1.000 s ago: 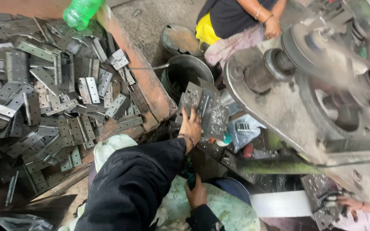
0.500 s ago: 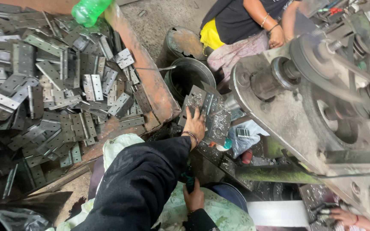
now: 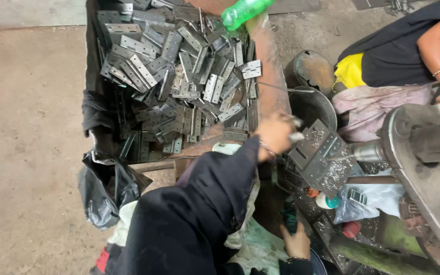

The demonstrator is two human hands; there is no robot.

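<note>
My left hand point(image 3: 275, 134), at the end of a black sleeve, is blurred and closed around a small pale metal hinge piece point(image 3: 297, 136). It sits at the left edge of a dark jig plate point(image 3: 318, 155) covered in metal shavings. A horizontal drill spindle point(image 3: 366, 151) points at that plate from the right. Lower down, my right hand point(image 3: 297, 243) grips a dark green lever handle point(image 3: 289, 220). To the left of my left hand, a wooden crate point(image 3: 268, 76) holds a heap of grey metal hinges point(image 3: 179, 86).
A green plastic bottle point(image 3: 244, 11) rests on the crate's far rim. Beyond the jig stand a dark bucket point(image 3: 311, 104) and a round lid point(image 3: 312, 71). Another person in black point(image 3: 403, 51) sits at the upper right. A black bag point(image 3: 107, 186) lies at the left, and the machine body point(image 3: 429, 168) fills the right.
My left hand has drawn back from the middle of the jig plate to its left edge. The view has swung left, showing more of the crate and the floor.
</note>
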